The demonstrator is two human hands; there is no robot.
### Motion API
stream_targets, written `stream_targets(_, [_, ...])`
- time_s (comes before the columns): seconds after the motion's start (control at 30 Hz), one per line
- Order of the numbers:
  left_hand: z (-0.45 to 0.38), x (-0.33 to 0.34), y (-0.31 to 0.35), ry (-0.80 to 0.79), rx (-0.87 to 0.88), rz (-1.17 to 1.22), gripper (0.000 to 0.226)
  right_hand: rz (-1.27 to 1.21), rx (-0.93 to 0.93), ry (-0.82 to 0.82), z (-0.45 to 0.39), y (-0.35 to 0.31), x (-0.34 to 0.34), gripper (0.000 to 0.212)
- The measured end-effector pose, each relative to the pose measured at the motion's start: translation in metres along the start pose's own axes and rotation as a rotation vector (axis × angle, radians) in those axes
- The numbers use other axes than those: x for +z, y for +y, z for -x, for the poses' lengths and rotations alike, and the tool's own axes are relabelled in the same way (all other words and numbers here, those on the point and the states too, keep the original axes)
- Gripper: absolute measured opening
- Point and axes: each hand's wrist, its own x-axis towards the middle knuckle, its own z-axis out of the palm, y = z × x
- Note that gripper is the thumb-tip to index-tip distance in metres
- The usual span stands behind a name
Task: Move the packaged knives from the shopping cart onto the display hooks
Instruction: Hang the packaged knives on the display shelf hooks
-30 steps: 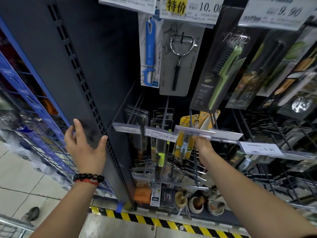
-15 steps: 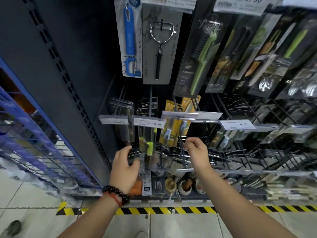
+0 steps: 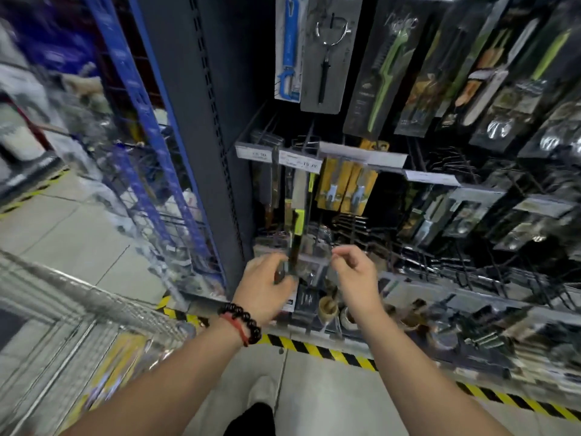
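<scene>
A clear packaged knife [image 3: 297,221] with a dark handle and a lime label hangs from a display hook on the lower row. My left hand [image 3: 267,287], with a bead bracelet on the wrist, grips its lower end. My right hand [image 3: 356,275] is just to the right, fingers curled, thumb and forefinger close by the package's clear edge; blur hides whether they touch it. The shopping cart [image 3: 78,297] stands at lower left, and yellow packaged knives [image 3: 122,366] lie inside it.
Yellow knife packs [image 3: 345,190] hang on the neighbouring hook, with bare wire hooks [image 3: 446,165] to their right. Peelers and green-handled knives hang above. A dark shelf upright [image 3: 201,121] and a blue wire rack [image 3: 147,121] stand on the left. Hazard tape [image 3: 314,347] edges the shelf base.
My view swung left and down, bringing the cart into sight. My left hand left the shelf upright and took hold of the hanging knife pack's lower end; my right hand dropped from the hooks.
</scene>
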Motion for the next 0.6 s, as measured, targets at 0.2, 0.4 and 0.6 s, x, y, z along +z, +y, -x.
stream_targets(0.2, [0.081, -0.041, -0.026, 0.195, -0.103, 0.07, 0.036, -0.043, -0.001, -0.157, 0.067, -0.017, 0.046, 0.016])
stream_targets(0.4, [0.155, -0.096, -0.077, 0.386, -0.17, 0.109, 0.034, -0.033, -0.042, -0.324, 0.132, -0.043, 0.119, 0.014])
stream_targets(0.6, [0.253, -0.165, -0.167, 0.452, -0.271, 0.11, 0.034, -0.039, -0.046, -0.436, 0.21, -0.054, 0.232, 0.019])
